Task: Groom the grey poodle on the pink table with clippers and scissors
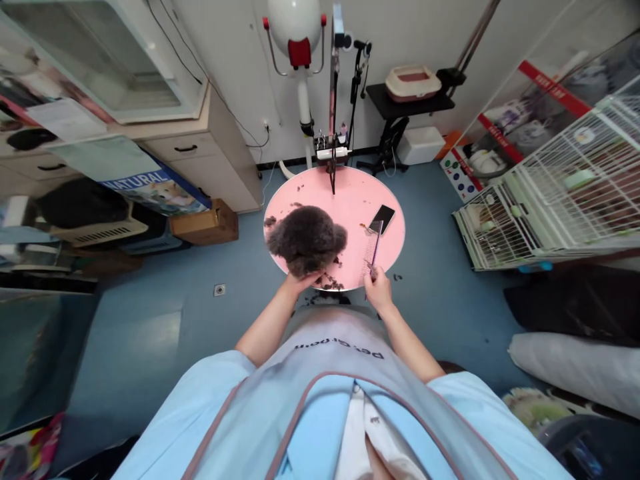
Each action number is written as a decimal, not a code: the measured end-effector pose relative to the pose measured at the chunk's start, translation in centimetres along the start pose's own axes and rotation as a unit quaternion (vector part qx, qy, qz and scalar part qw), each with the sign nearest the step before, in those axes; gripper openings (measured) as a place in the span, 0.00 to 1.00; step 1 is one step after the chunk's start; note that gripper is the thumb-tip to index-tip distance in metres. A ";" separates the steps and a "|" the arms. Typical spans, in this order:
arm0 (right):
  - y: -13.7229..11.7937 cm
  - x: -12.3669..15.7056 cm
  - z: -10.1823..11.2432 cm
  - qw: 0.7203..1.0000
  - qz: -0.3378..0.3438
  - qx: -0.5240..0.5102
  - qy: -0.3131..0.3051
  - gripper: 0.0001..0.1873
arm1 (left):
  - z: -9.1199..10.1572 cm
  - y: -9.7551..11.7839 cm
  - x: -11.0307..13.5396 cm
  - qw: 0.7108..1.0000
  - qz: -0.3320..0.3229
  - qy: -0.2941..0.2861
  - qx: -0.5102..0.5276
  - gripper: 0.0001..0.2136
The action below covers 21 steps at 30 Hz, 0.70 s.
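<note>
A dark grey fluffy dog (307, 237) is on the round pink table (345, 200), its head toward me. My left hand (303, 281) is against the dog's near side, low under the fur, which hides most of its fingers. Closed around a long metal comb (374, 252) with a purple spine is my right hand (379, 289), at the table's near right edge. Something small and dark beside these fingers may be scissors; I cannot tell. Loose dark fur clippings (331, 283) lie around the dog.
A phone (382, 219) lies at the table's right. Behind the table stand a grooming post (333, 100), a tool holder (332, 152) and a white dryer (295, 30). White wire cages (540, 193) are on the right; drawers (185, 148) and a cardboard box (205, 223) on the left.
</note>
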State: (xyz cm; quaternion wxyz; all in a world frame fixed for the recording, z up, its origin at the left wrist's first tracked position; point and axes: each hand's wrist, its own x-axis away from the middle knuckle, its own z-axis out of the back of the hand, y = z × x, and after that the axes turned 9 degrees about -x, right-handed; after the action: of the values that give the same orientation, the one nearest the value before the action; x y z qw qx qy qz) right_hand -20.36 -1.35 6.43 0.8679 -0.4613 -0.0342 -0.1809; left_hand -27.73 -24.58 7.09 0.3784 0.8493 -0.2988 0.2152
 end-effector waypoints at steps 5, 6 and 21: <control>-0.5 3.5 -2.0 0.989 0.043 -0.143 0.004 0.22 | 1.3 0.0 -0.7 0.997 -0.044 -0.054 -0.023 0.10; -0.5 4.0 -2.3 0.988 0.039 -0.149 0.016 0.21 | 1.8 -0.4 -0.6 0.994 -0.069 -0.048 -0.071 0.11; -5.3 3.2 1.7 0.915 0.377 0.142 0.008 0.18 | -0.4 0.0 0.2 0.904 -0.357 0.135 -0.193 0.12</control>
State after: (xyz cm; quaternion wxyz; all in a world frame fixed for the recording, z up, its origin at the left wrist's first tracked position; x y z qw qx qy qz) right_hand -19.04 -3.60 12.31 0.9283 -0.3108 0.1238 0.1623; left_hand -27.60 -24.37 7.45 0.6230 0.7724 0.0426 0.1159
